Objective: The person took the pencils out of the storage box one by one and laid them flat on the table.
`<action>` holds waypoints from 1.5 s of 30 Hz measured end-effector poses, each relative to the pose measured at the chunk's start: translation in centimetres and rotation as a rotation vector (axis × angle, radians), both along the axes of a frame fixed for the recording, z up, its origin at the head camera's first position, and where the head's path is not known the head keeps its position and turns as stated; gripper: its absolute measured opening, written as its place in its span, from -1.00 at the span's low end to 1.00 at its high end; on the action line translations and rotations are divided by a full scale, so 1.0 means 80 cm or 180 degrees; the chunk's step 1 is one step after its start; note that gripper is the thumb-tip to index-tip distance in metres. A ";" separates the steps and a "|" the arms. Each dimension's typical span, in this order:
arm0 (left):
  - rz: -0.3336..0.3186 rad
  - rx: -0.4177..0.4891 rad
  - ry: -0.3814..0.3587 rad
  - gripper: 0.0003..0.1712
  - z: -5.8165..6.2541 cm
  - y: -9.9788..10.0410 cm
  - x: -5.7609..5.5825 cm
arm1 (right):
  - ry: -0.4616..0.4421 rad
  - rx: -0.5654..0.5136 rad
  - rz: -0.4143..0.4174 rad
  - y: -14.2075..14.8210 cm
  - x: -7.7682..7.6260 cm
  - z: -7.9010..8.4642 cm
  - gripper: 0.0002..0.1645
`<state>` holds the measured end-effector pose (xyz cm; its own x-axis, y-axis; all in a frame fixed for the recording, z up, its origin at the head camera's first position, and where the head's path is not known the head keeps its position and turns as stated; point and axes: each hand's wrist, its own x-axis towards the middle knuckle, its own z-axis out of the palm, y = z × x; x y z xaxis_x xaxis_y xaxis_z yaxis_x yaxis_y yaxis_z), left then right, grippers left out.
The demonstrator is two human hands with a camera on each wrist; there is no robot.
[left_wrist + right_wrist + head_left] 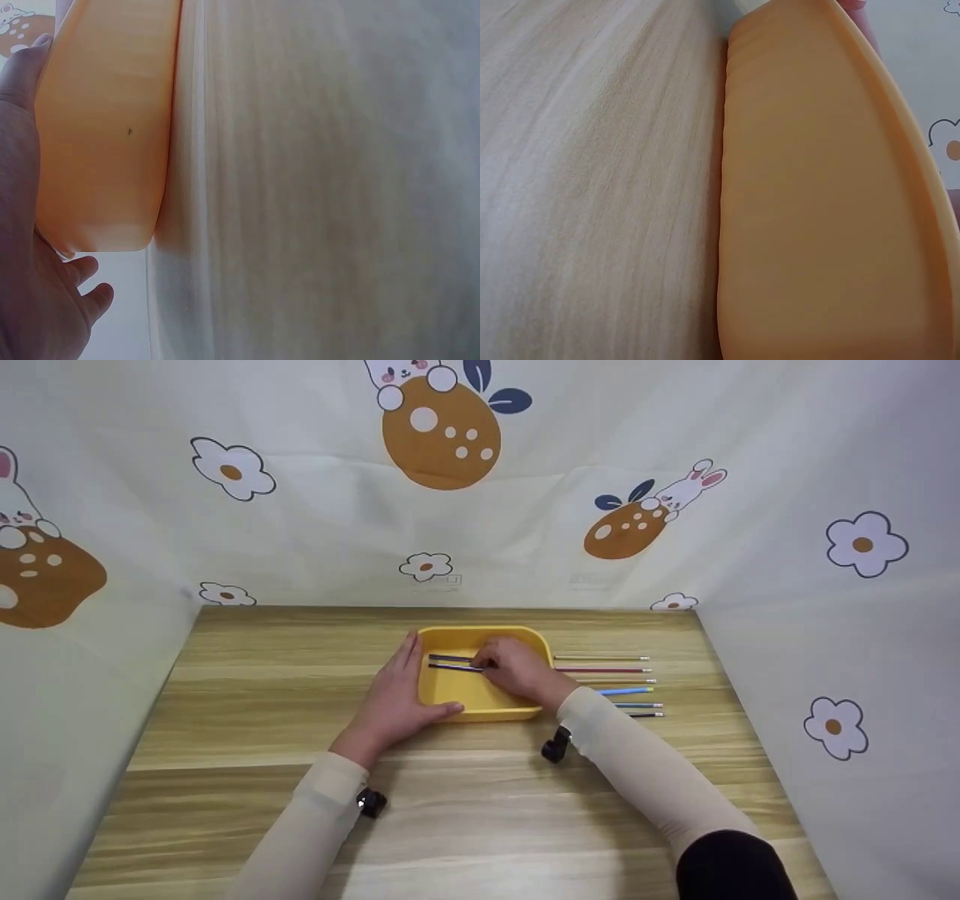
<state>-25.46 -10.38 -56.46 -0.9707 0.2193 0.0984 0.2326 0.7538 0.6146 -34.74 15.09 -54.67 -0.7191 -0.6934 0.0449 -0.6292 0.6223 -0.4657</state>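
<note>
A yellow plastic bin (480, 714) sits on the table. My left hand (394, 697) rests against its left end, fingers straight along the wall and thumb laid on the near rim; the left wrist view shows the bin's outer wall (105, 135) beside this hand (45, 300). Inside the bin, my right hand (517, 666) reaches down with curled fingers, pinching a dark blue pencil (454, 667). A second dark pencil (450, 658) lies just behind, its right part under the fingers. In the right wrist view the bin's wall (817, 180) hides the pencils.
Right of the bin, several pencils lie side by side on the wooden table (480, 810), among them a red pencil (604, 670) and a thicker bright blue one (628, 691). A printed cloth (525, 525) hangs behind and along both sides.
</note>
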 end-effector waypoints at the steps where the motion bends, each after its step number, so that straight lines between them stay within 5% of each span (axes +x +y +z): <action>1: 0.0002 -0.0002 -0.0006 0.64 0.000 0.000 0.000 | 0.0014 -0.0004 -0.0003 0.000 0.000 -0.001 -0.70; 15: -0.0049 0.0020 0.0033 0.61 0.003 0.002 -0.001 | 0.0073 0.0033 -0.0067 0.002 0.006 0.003 -0.72; 27: -0.0051 -0.0010 0.0037 0.61 0.004 0.001 -0.002 | -0.0086 -0.0132 0.0183 -0.001 0.017 0.024 -0.72; 45: -0.0020 -0.0013 0.0025 0.63 0.001 0.001 -0.001 | 0.0100 -0.0157 0.0577 0.026 0.032 0.045 -0.71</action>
<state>-25.53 -10.34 -56.38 -0.9685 0.2257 0.1050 0.2420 0.7548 0.6097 -32.14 17.13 -51.06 -0.5803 -0.8079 0.1024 -0.7437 0.4744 -0.4710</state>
